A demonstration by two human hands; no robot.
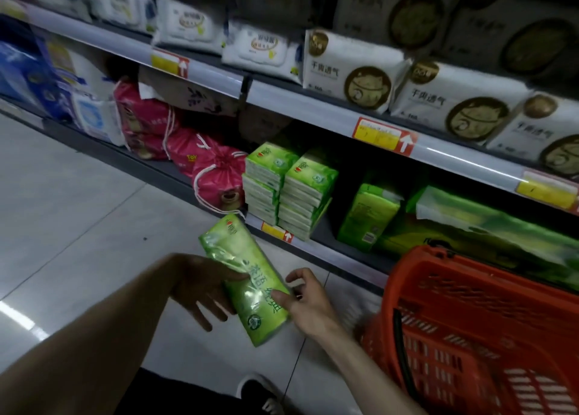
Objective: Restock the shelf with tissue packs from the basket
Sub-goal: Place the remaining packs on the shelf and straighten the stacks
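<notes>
Green plastic wrapped the tissue pack [247, 284], held over the floor tiles [78, 211] just before the bottom shelf [341, 258]. The left hand [200, 286] gripped one side and the right hand [310, 302] pinched the other. 2 stacks of matching packs [289, 189] stood on that shelf, and the red basket [470, 320] sat to the right.

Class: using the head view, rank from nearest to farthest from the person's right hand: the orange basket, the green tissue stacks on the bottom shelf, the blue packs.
1. Orange basket, just right of the right hand.
2. Green tissue stacks, ahead on the bottom shelf.
3. Blue packs, far left.
</notes>
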